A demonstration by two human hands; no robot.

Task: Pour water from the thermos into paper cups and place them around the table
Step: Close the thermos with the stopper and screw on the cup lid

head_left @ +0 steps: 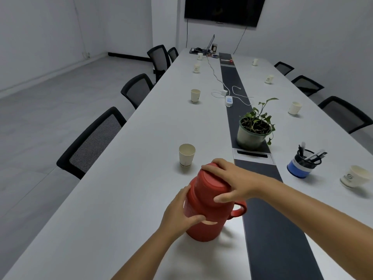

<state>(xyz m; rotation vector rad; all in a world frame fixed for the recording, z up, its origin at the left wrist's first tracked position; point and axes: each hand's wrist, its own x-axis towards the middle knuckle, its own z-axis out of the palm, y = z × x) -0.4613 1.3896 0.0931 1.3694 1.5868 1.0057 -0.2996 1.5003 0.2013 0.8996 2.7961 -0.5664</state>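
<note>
Thermos [203, 225] stands upright on the white table [125, 199], red, with both hands on it. The right hand [234, 182] caps the lid [210, 184], fingers spread over the far edge and thumb pressed on the near side, clamped around it. The left hand [181, 209] wraps the body just below the right thumb, fingers curled around the far side, thumb across the front. The handle [239, 211] sticks out beyond the right thumb, untouched.

Judging by its bulk, the thermos is likely heavy if full, and stiff; its surface looks smooth plastic and could slip in a wet palm. The lid probably twists off, so the body grip has to resist that turn. For pouring, the handle is the better hold, with the other hand steadying the base.

Paper cups already ring the table; the nearest cup [186, 155] stands just past the right fingertips, upright and apart from the thermos. Whether it holds water I cannot tell from this angle. Such cups are light and thin-walled, easily crushed or tipped, so take them low around the wall with a gentle pinch.
</note>
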